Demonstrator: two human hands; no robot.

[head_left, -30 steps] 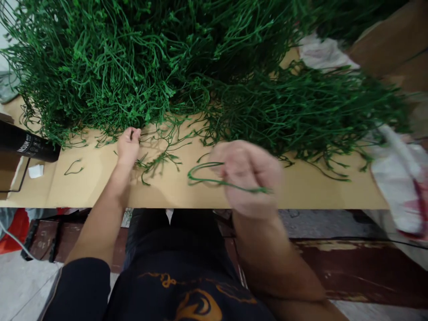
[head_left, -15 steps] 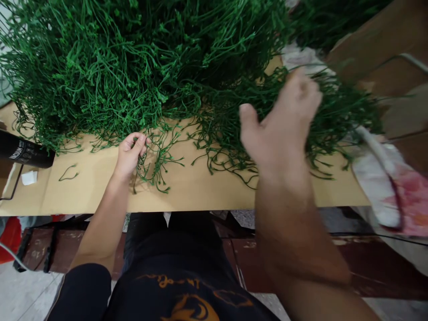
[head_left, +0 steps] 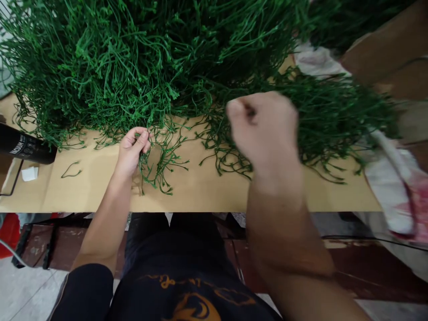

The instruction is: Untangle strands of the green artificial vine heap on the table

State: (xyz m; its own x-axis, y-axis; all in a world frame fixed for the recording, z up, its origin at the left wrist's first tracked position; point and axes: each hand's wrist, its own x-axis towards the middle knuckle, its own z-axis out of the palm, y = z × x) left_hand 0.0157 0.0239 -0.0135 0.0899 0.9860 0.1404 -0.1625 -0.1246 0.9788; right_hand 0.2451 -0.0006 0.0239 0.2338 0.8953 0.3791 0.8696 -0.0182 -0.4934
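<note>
A big heap of green plastic plant sprigs (head_left: 133, 58) covers the back of a cardboard-topped table (head_left: 200, 191). My left hand (head_left: 132, 149) rests at the heap's near edge with its fingers pinched on a branched green sprig (head_left: 160, 169) that trails toward me. My right hand (head_left: 264, 133) is raised above the table in front of a flatter, darker spread of sprigs (head_left: 327, 116). It is blurred and curled into a loose fist, and I see nothing in it.
A black cylinder (head_left: 25, 147) lies at the left edge beside a small white scrap (head_left: 29, 173). One loose green sprig (head_left: 71, 169) lies apart on the cardboard. A white and pink bag (head_left: 397, 191) hangs off the right end. Brown boards (head_left: 384, 49) stand at the back right.
My right hand held a looped sprig, reached out to the right-hand spread with fingers apart, and is now drawn back in a fist. My left hand closed on a sprig at the heap's edge.
</note>
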